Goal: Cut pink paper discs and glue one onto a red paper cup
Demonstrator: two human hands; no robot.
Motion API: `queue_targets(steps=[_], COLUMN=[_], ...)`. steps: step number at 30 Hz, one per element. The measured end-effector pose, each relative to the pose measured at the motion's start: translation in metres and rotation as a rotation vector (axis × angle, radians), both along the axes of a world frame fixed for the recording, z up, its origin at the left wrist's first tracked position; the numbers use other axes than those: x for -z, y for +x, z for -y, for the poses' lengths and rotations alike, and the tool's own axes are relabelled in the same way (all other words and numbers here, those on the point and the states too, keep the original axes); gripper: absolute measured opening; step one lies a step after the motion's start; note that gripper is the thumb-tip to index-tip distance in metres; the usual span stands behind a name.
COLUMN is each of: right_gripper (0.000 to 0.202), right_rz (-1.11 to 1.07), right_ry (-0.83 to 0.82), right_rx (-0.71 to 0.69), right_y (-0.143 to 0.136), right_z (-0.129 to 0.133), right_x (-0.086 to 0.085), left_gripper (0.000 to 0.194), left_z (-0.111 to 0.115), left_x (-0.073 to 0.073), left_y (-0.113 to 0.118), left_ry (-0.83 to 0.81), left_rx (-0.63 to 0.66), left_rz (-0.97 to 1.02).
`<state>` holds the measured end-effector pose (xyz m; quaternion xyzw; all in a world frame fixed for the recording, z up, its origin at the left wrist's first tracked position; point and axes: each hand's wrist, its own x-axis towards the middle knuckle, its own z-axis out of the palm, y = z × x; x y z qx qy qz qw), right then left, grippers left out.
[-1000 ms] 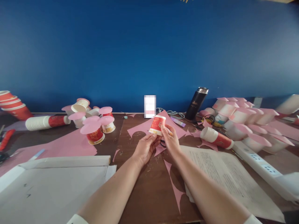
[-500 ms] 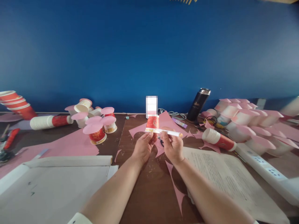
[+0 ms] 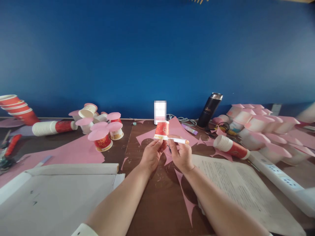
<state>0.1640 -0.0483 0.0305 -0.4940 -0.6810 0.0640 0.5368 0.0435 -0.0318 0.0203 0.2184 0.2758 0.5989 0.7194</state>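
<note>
My left hand [image 3: 153, 154] pinches the rim of a red paper cup [image 3: 161, 128], held upside down above the table with its white-and-gold rim towards me. Between the thumb and fingers of my right hand [image 3: 181, 154] is a white marker [image 3: 179, 140] with an orange end pointing right. The marker's left end meets the cup near its rim; whether it touches is too small to tell. Behind the cup lies a cut pink paper sheet [image 3: 175, 124], and a small dark object is partly hidden beneath my right fingers.
Cups topped with pink paper stand at left [image 3: 99, 141] and are piled at right [image 3: 261, 126]. A black thermos [image 3: 210, 109] leans by the wall. Near my right arm lie a printed sheet [image 3: 236, 190] and a power strip [image 3: 275, 173]. A white box lid [image 3: 61, 200] sits at left.
The cup has turned slightly and tilted a little in my left hand. My right hand and the marker have shifted slightly to the left.
</note>
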Motion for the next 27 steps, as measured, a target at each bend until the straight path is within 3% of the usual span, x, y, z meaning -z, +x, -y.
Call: queue_targets(steps=[27], right_gripper=[0.028], right_rz=[0.02], right_ry=[0.011], right_rx=[0.011], right_y=[-0.0021], right_z=[0.0009], right_x=[-0.0021], left_gripper=[0.014], left_z=[-0.0017], left_x=[0.0027], left_y=[-0.0009], left_ry=[0.016], left_rx=[-0.004], left_rz=[-0.003])
